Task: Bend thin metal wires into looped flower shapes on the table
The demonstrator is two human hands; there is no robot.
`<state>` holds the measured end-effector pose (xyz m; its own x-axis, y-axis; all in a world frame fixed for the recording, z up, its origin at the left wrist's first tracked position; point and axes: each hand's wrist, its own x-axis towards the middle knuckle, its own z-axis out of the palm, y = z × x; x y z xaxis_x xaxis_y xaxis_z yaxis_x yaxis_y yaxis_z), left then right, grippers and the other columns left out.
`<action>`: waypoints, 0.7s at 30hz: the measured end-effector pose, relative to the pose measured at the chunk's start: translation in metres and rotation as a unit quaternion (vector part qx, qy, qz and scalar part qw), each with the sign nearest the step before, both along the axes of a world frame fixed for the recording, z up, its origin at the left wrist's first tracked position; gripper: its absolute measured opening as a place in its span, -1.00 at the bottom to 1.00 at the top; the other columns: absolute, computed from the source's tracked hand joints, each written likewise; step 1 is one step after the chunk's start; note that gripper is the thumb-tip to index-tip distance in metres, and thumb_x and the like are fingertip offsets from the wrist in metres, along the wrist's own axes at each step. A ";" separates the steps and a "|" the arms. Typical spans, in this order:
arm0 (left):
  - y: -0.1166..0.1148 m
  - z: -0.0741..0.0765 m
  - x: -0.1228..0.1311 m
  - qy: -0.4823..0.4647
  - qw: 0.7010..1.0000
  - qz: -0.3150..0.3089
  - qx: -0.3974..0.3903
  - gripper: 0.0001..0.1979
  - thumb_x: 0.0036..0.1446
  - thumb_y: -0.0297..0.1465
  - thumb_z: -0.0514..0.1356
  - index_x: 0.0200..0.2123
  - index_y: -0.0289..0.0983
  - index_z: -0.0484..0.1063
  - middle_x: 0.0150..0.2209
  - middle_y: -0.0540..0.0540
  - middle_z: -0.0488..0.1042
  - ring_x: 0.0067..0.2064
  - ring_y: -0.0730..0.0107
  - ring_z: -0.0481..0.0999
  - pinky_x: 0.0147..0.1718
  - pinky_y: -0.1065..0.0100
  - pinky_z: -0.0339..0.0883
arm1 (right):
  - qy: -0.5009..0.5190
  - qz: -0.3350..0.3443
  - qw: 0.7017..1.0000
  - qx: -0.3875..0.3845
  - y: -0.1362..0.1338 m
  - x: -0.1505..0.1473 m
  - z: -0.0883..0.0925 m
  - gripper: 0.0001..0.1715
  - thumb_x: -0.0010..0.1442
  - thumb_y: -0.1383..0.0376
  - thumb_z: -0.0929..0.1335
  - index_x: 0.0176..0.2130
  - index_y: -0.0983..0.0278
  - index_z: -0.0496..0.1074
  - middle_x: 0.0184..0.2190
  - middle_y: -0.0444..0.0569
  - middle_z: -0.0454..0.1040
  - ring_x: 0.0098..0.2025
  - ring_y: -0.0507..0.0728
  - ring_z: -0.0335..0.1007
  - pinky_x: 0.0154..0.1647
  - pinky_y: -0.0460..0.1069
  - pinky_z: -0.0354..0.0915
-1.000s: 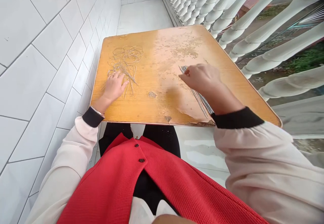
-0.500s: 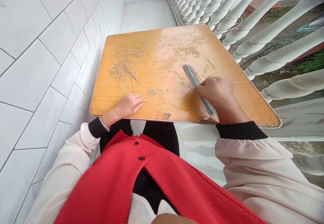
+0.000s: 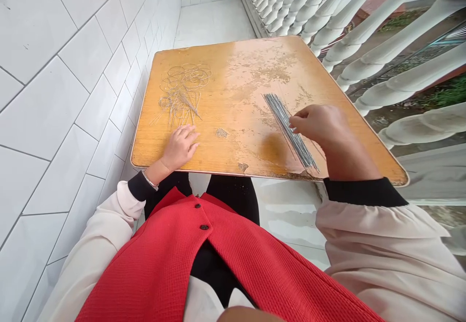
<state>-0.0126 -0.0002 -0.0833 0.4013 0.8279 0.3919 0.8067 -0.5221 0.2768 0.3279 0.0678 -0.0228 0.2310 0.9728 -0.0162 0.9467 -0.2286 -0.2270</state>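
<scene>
A bundle of straight grey metal wires lies slantwise on the right half of the worn wooden table. Over its right side, my right hand is closed in a pinch. A single thin wire appears to run through those fingers, slightly apart from the bundle; the fingertips partly hide it. On the left half sits a loose tangle of thin curled and bent wires. My left hand rests palm down just below that tangle, fingers apart, with nothing held.
A white tiled wall runs close along the table's left side. White balusters line the right side, with ground and plants beyond. Pale floor stretches behind the table. My legs are under its front edge.
My right hand has loosened from around the bundle, lifting slightly right into a pinch. The bundle now lies spread a little wider. My left hand has shifted toward the tangle, its fingers spreading.
</scene>
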 end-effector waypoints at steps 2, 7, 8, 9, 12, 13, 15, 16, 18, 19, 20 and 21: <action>0.000 0.002 0.001 0.013 0.998 0.062 -0.022 -0.59 0.25 -0.37 0.24 0.13 -0.41 0.47 0.28 -0.41 0.40 0.37 -0.10 0.33 0.35 -0.08 0.21 | 0.055 -0.042 0.997 -0.017 -0.001 -0.002 0.005 -0.84 0.12 0.44 0.34 -0.46 0.25 0.46 -0.63 -0.07 0.42 -0.38 0.14 0.44 -0.35 -0.03 0.23; 0.002 -0.001 0.002 0.007 0.995 0.063 -0.077 -0.53 0.28 -0.34 0.21 0.20 -0.43 0.38 0.32 -0.47 0.32 0.37 -0.06 0.34 0.35 -0.06 0.23 | 0.105 -0.069 0.991 -0.051 -0.006 -0.006 0.013 -0.85 0.15 0.42 0.36 -0.44 0.23 0.44 -0.61 -0.13 0.39 -0.35 0.14 0.46 -0.18 -0.01 0.28; 0.002 -0.002 0.002 -0.003 0.996 0.047 -0.080 -0.53 0.29 -0.34 0.21 0.21 -0.43 0.37 0.33 -0.46 0.31 0.37 -0.04 0.34 0.36 -0.05 0.24 | 0.101 -0.070 0.992 -0.043 -0.008 -0.006 0.014 -0.83 0.16 0.42 0.37 -0.46 0.23 0.43 -0.61 -0.11 0.39 -0.32 0.15 0.46 -0.16 0.00 0.28; 0.003 -0.002 0.001 -0.013 0.996 0.033 -0.081 -0.53 0.29 -0.35 0.20 0.21 -0.43 0.37 0.33 -0.46 0.32 0.37 -0.03 0.34 0.36 -0.05 0.24 | 0.100 -0.069 0.992 -0.028 -0.010 -0.007 0.015 -0.81 0.16 0.43 0.36 -0.47 0.23 0.43 -0.61 -0.10 0.38 -0.31 0.15 0.46 -0.14 0.00 0.28; 0.004 -0.003 -0.001 -0.045 0.996 -0.003 -0.077 -0.56 0.30 -0.37 0.18 0.20 -0.40 0.38 0.31 -0.42 0.36 0.35 0.04 0.38 0.36 -0.02 0.25 | 0.118 -0.066 0.990 0.037 -0.017 -0.016 0.022 -0.79 0.15 0.47 0.35 -0.48 0.24 0.43 -0.61 -0.10 0.36 -0.38 0.10 0.41 -0.15 -0.01 0.30; 0.005 -0.004 -0.001 -0.055 0.996 -0.012 -0.072 -0.58 0.31 -0.38 0.17 0.19 -0.38 0.38 0.30 -0.39 0.38 0.34 0.07 0.40 0.35 0.00 0.27 | 0.132 -0.064 0.988 0.057 -0.019 -0.022 0.026 -0.79 0.15 0.47 0.36 -0.48 0.25 0.44 -0.62 -0.11 0.36 -0.42 0.08 0.38 -0.15 -0.01 0.31; 0.005 -0.005 -0.003 -0.074 0.995 -0.025 -0.065 -0.63 0.32 -0.41 0.14 0.17 -0.34 0.40 0.27 -0.34 0.42 0.31 0.14 0.44 0.34 0.02 0.29 | 0.183 -0.062 0.978 0.082 -0.025 -0.035 0.034 -0.82 0.15 0.45 0.38 -0.47 0.26 0.45 -0.62 -0.13 0.35 -0.49 0.05 0.33 -0.21 -0.02 0.33; 0.005 -0.006 -0.003 -0.083 0.994 -0.029 -0.064 -0.64 0.32 -0.43 0.13 0.15 -0.34 0.41 0.25 -0.33 0.45 0.30 0.16 0.45 0.34 0.03 0.30 | 0.212 -0.057 0.971 0.092 -0.028 -0.043 0.037 -0.84 0.15 0.44 0.39 -0.46 0.27 0.45 -0.62 -0.13 0.36 -0.52 0.02 0.30 -0.26 -0.03 0.33; 0.004 -0.007 -0.004 -0.113 0.991 -0.035 -0.067 -0.68 0.32 -0.46 0.12 0.11 -0.36 0.45 0.20 -0.33 0.49 0.27 0.18 0.48 0.31 0.05 0.34 | 0.290 -0.030 0.952 0.091 -0.032 -0.060 0.040 -0.88 0.16 0.45 0.40 -0.42 0.31 0.47 -0.60 -0.14 0.37 -0.57 -0.04 0.21 -0.39 -0.08 0.26; 0.003 -0.006 -0.004 -0.140 0.987 -0.036 -0.075 -0.69 0.31 -0.47 0.12 0.08 -0.35 0.47 0.18 -0.32 0.52 0.23 0.20 0.51 0.26 0.08 0.39 | 0.341 -0.015 0.937 0.075 -0.033 -0.069 0.040 -0.88 0.18 0.45 0.40 -0.41 0.33 0.47 -0.60 -0.13 0.38 -0.59 -0.06 0.17 -0.48 -0.11 0.20; 0.003 -0.004 -0.005 -0.177 0.980 -0.035 -0.087 -0.71 0.30 -0.47 0.12 0.05 -0.34 0.49 0.14 -0.30 0.55 0.18 0.23 0.56 0.20 0.12 0.45 | 0.381 0.009 0.923 0.057 -0.032 -0.078 0.038 -0.89 0.19 0.45 0.39 -0.40 0.34 0.48 -0.58 -0.12 0.40 -0.60 -0.07 0.15 -0.54 -0.12 0.14; 0.003 0.000 -0.006 -0.219 0.970 -0.029 -0.105 -0.73 0.29 -0.47 0.14 0.02 -0.33 0.50 0.11 -0.28 0.57 0.11 0.27 0.60 0.13 0.17 0.50 | 0.405 0.030 0.913 0.031 -0.031 -0.087 0.034 -0.88 0.19 0.46 0.39 -0.40 0.34 0.48 -0.58 -0.11 0.41 -0.61 -0.08 0.15 -0.58 -0.13 0.09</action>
<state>-0.0185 0.0033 -0.0833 0.2827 0.8886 0.3612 0.5581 -0.4586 0.6915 0.2409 0.0368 0.0113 0.1144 0.9880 -0.1036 0.4733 -0.1458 -0.8687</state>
